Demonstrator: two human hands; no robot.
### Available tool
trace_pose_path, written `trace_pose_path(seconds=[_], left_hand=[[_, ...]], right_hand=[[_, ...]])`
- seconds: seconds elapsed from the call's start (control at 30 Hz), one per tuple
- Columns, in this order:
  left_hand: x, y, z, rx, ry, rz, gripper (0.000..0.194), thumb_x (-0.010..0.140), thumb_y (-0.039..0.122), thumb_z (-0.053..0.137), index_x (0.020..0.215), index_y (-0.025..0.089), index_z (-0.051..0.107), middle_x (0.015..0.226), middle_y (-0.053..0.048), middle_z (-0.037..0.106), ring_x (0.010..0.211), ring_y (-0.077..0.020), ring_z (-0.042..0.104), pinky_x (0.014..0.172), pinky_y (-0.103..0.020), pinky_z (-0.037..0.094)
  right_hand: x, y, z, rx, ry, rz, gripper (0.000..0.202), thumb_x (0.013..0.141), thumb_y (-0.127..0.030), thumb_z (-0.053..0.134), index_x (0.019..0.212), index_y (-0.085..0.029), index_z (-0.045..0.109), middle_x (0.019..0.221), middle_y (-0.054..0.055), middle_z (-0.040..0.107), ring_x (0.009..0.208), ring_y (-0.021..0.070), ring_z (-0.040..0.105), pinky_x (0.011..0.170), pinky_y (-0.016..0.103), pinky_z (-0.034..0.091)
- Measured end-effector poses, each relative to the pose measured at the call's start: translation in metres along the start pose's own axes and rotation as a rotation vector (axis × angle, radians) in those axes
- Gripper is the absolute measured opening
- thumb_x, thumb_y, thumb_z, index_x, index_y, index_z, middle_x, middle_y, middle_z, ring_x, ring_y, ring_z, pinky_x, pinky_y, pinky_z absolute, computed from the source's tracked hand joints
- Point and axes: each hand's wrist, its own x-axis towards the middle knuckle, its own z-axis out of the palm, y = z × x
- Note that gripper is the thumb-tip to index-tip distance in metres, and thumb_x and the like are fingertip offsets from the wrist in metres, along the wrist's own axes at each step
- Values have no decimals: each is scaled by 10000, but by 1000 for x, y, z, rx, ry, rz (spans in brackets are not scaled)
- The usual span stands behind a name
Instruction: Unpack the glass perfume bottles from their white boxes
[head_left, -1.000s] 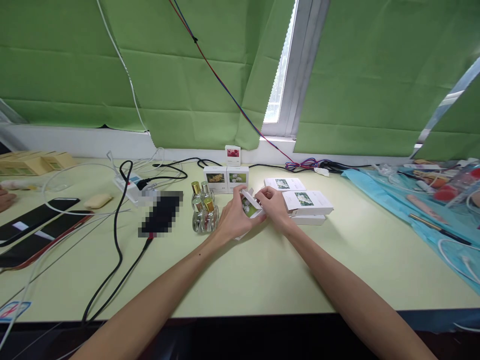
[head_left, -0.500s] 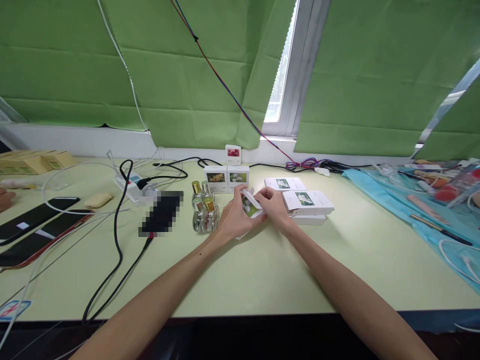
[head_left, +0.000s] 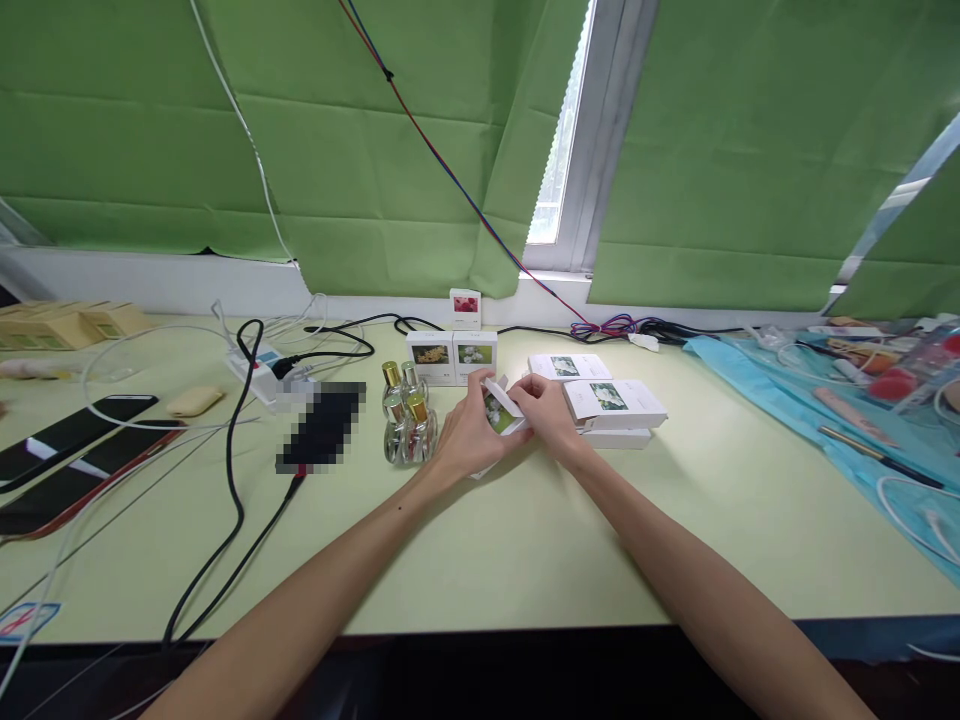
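A small white box sits between two hands above the middle of the table, its flap raised.
The left hand holds the box, thumb and fingers closed around its sides; the right hand has its fingertips bunched narrow at the box's right end, though whether they grip it cannot be told. What the box contains is hidden. Just left stand four glass bottles with gold and silver caps; their fill is unclear. Flat white boxes are piled near the right hand, and two upright boxes stand on the far side.
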Motion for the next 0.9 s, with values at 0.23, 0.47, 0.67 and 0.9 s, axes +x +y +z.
trace_pose_path(seconds=[0.23, 0.47, 0.67, 0.9], left_hand=[[0, 1, 0, -1, -3, 2, 843, 716, 531, 778, 1380, 265, 332, 1034, -47, 705, 892, -267, 677, 678, -327, 458], [1, -1, 1, 11, 1, 2, 857, 714, 548, 786, 1386, 263, 337, 1016, -49, 705, 878, -270, 680, 677, -333, 463], [1, -3, 1, 17, 6, 15, 850, 712, 552, 790, 1378, 263, 347, 1012, -53, 702, 883, -273, 681, 689, -338, 472], [1, -5, 2, 3, 14, 31, 857, 709, 549, 792, 1380, 264, 341, 1026, -51, 696, 871, -259, 677, 675, -325, 467]], right_hand=[[-1, 0, 0, 15, -3, -5, 94, 664, -300, 637, 653, -209, 621, 670, -19, 623, 680, 161, 570, 634, 291, 433], [-3, -4, 1, 76, 1, 55, 83, 634, -282, 644, 629, -200, 642, 661, -17, 633, 670, 153, 567, 634, 286, 431], [-5, -8, 1, 121, 8, 127, 74, 603, -270, 646, 607, -196, 649, 628, -28, 610, 645, 141, 537, 601, 273, 400], [-6, -9, 0, 139, -4, 134, 76, 599, -270, 651, 612, -196, 642, 629, -30, 607, 653, 141, 539, 613, 273, 403]])
